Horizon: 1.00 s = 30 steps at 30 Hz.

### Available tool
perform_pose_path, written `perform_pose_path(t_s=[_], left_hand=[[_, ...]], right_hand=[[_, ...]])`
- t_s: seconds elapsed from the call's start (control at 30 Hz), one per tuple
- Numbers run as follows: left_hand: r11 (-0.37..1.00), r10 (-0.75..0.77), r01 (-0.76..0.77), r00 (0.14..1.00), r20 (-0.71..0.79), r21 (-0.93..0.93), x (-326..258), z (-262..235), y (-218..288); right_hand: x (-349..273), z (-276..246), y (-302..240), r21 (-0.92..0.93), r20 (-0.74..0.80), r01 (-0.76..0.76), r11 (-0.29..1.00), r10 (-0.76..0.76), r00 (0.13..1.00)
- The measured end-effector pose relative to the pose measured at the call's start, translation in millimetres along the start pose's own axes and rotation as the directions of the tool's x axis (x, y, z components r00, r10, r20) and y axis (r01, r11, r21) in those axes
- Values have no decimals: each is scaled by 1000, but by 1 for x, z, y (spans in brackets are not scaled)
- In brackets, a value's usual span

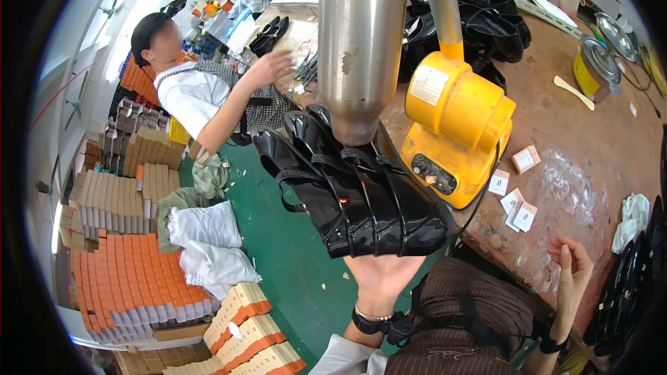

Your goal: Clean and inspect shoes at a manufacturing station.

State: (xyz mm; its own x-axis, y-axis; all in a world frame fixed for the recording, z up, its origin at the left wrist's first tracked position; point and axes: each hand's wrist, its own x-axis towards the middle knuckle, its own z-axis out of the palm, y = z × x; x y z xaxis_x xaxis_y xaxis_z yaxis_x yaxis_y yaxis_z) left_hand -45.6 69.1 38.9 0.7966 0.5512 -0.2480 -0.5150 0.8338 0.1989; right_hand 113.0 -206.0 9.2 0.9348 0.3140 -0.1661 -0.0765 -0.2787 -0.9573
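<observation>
A row of several glossy black strap shoes (361, 201) rests pressed together on my left hand (384, 276), which holds them from below. The shoes hide most of its fingers. Right over them hangs the metal nozzle (358, 48) of a yellow blower (455, 125); its lower end overlaps the shoes in view, and I cannot tell whether it touches. My right hand (573, 267) is open and holds nothing, fingers loosely bent, by the table's near edge. The small white tags (517, 210) lie to its upper left.
The brown worktable (549, 111) carries a black shoe pile (486, 24), a can (594, 69), a cream stick (574, 93) and a white cloth (631, 222). More black shoes (629, 285) stand at right. A co-worker (201, 90) works at far left, near stacked boxes (128, 278) and white sacks (212, 236).
</observation>
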Motion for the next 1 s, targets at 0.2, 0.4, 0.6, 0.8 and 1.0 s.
perform_pose_path(t_s=[0.2,0.4,0.6,0.8,1.0], left_hand=[[997,61,-59,997,47,-48,10,7,-1],[992,129,-128,989,69,-20,12,15,0],[987,116,-114,993,11,-113,16,11,-14],[959,275,-279,958,-80,-43,10,12,-6],[958,283,-285,958,-40,-36,0,7,3]], right_hand=[[-2,-1,2,-30,-17,0,1000,-1,1000],[-2,1,-2,-67,-8,1,998,-2,1000],[2,4,-2,-103,-17,8,995,-10,1000],[-5,4,-4,-176,21,51,983,-48,999],[-8,-6,2,-219,46,65,974,-56,997]])
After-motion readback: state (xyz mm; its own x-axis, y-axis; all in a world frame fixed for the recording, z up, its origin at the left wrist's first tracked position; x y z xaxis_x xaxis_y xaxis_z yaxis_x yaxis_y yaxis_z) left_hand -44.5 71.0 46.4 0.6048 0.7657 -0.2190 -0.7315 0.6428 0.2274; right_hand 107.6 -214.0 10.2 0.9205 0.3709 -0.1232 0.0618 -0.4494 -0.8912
